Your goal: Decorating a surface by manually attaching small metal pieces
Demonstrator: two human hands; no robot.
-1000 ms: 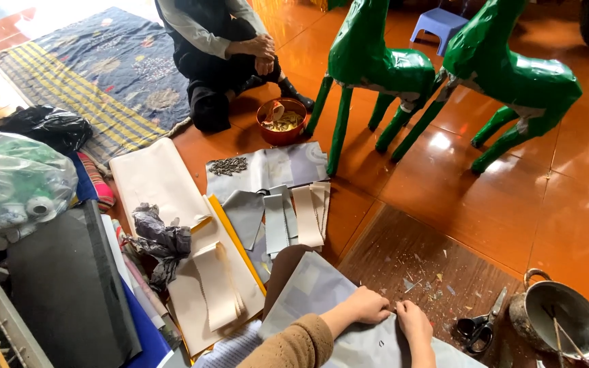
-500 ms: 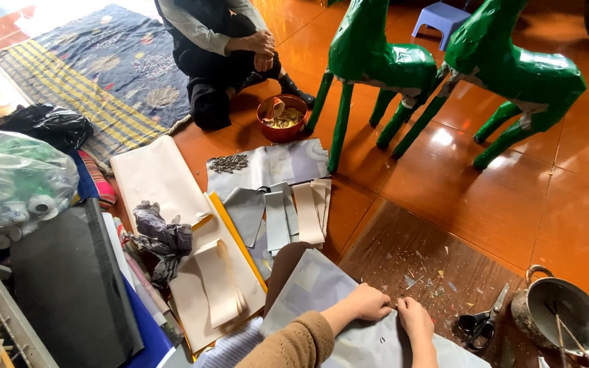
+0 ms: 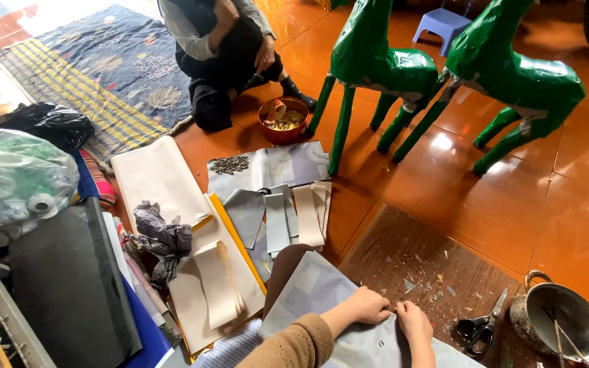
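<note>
Two hands pinch one grey paper sheet (image 3: 322, 293): my left hand (image 3: 366, 305) and right hand (image 3: 414, 322) both keep a narrow grip, fingers curled shut on its upper edge. The sheet lies on the wooden board (image 3: 438, 272) on the orange tiled floor (image 3: 567, 204), its long axis running from lower right up toward the cut paper strips (image 3: 294, 215). Black scissors (image 3: 482, 326) and a metal pot (image 3: 560, 320) sit just right; two green animal figures (image 3: 458, 68) stand beyond.

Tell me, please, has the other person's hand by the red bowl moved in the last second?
Yes. That hand, earlier raised at the chest with the other one, has dropped to the knee, nearer the red bowl, which sits unmoved on the floor.
</note>
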